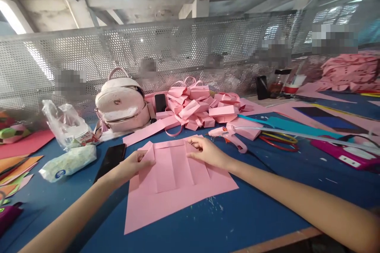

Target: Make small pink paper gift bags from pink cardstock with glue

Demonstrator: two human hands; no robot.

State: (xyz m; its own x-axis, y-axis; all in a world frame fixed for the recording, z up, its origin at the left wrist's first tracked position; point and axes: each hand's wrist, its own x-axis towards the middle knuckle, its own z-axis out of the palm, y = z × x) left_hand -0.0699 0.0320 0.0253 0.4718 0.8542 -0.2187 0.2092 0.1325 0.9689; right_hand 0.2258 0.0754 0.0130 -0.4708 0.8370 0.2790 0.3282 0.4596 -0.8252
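A pink paper sheet (pixel 175 189) lies on the blue table (pixel 255 213) in front of me, creased into vertical panels with its far edge folded over. My left hand (pixel 137 164) pinches the folded left corner of the sheet. Fingers of my right hand (pixel 208 152) press on the folded far right edge. Both forearms reach in from the near edge.
A pile of folded pink paper bags (pixel 198 106) sits behind the sheet, beside a pale pink backpack (pixel 121 104). A pink glue gun (pixel 228 136) lies right of my right hand. A black phone (pixel 111 158), plastic bags (pixel 67 126) and coloured papers lie left. A perforated metal screen (pixel 178 47) backs the table.
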